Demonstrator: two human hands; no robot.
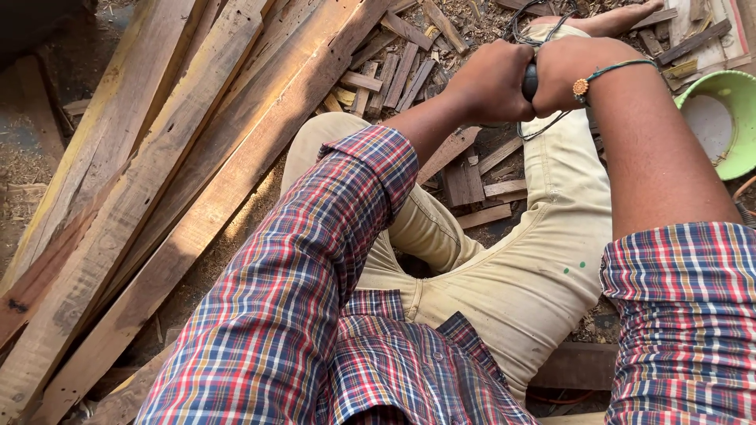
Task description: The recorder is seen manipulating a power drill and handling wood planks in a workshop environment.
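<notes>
Both fists, left hand (492, 79) and right hand (563, 72), clenched one dark handle (530, 81); its axis stayed hidden.

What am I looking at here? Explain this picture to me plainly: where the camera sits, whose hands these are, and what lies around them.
There is no machine here. The single picture comes from a camera worn on a person's head, looking down at their own body as they sit on the ground in a checked shirt and beige trousers.

The left hand and the right hand are pressed together around a dark rounded handle; what tool it belongs to is hidden. Thin dark wire loops beside the hands.

On the left lie long rough wooden planks, slanting across the view. Short offcuts of wood and sawdust cover the ground ahead. At the right edge sits a light green plastic bowl.
</notes>
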